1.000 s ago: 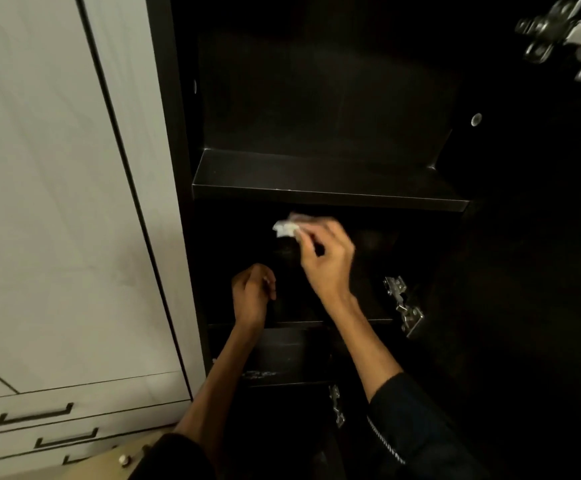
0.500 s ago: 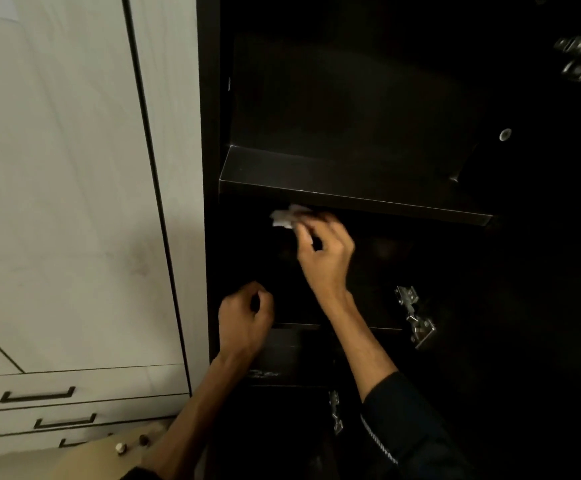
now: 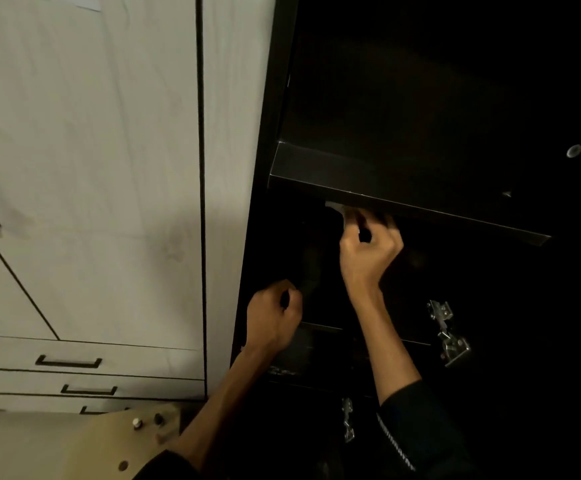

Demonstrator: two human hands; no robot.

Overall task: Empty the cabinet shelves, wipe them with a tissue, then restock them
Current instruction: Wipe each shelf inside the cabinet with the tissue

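A dark open cabinet fills the right half of the view, with a bare black upper shelf point(image 3: 379, 181) and a lower shelf edge point(image 3: 330, 328) beneath it. My right hand point(image 3: 368, 251) reaches up under the front edge of the upper shelf and pinches a small white tissue point(image 3: 337, 208), which is partly hidden by the shelf edge. My left hand point(image 3: 273, 315) hovers lower, near the cabinet's left wall, fingers curled into a loose fist with nothing visible in it. The shelf interiors are very dark.
White cupboard doors point(image 3: 84, 168) and drawers with black handles point(image 3: 69, 362) stand to the left. Metal door hinges point(image 3: 446, 332) stick out at the right of the cabinet opening. A tan wooden piece with knobs point(image 3: 136, 434) lies at the bottom left.
My right hand has carried the tissue up to the underside of the upper shelf's front edge. My left hand has dropped slightly and stayed curled. The camera has shifted left.
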